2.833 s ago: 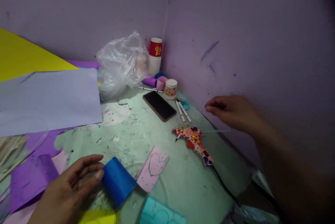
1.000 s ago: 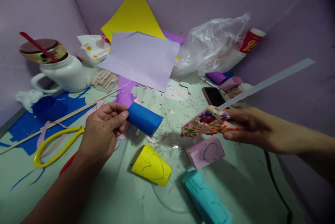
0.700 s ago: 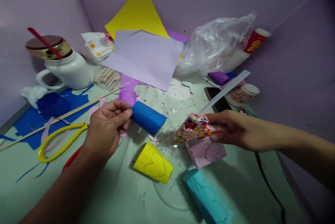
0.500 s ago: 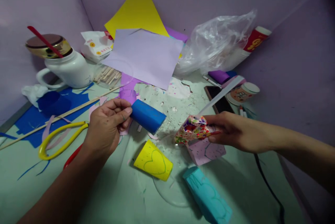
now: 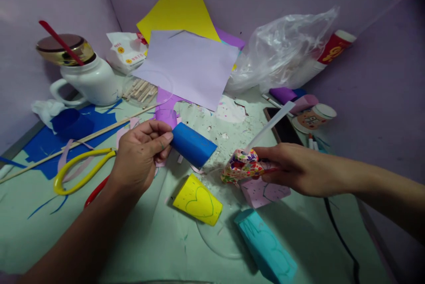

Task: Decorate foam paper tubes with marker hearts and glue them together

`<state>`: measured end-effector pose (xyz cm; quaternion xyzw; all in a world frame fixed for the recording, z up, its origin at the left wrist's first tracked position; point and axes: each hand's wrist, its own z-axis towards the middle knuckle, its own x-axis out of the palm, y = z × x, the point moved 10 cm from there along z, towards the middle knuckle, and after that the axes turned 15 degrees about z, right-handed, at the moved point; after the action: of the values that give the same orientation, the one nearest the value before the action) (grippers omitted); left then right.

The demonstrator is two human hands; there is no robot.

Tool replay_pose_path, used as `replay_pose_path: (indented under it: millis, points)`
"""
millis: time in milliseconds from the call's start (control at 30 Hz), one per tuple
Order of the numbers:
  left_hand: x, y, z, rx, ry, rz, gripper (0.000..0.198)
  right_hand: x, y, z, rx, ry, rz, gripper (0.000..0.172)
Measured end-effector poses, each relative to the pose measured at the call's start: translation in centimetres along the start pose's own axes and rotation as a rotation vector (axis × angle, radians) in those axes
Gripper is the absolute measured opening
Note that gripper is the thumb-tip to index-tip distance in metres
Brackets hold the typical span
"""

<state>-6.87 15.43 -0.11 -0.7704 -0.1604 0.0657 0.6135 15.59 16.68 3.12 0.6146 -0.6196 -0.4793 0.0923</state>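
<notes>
Between the thumb and fingers of my left hand (image 5: 142,155) is one end of a blue paper tube (image 5: 194,144), held above the table. My right hand (image 5: 292,169) is wrapped round a flower-patterned hot glue gun (image 5: 241,166), its nozzle end turned toward the blue tube but apart from it. A whitish glue stick (image 5: 270,124) slants up out of the gun's back. Below the tube lies a yellow paper cup shape (image 5: 198,200) with a green heart drawn on it. A pink paper piece (image 5: 264,192) sits partly behind the gun, and a turquoise paper tube (image 5: 265,246) is nearer me.
Yellow-handled scissors (image 5: 59,182) and a long wooden stick (image 5: 89,141) lie left, near a white mug (image 5: 91,82). Lilac paper (image 5: 192,67) and a clear plastic bag (image 5: 282,49) are at the back. A phone (image 5: 282,129), paper cup (image 5: 315,117) and black cord (image 5: 338,231) are right.
The view has shifted a little, so most things appear slightly farther right. The glue gun and its stick are tilted a bit differently. Both hands keep their holds.
</notes>
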Motion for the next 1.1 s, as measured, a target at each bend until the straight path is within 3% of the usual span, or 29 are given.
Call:
replay_pose_path:
  millis: [1100]
  points:
    - [0.0, 0.1, 0.0, 0.002, -0.001, 0.002, 0.016, -0.6, -1.1, 0.2, 0.099, -0.074, -0.094, 0.032]
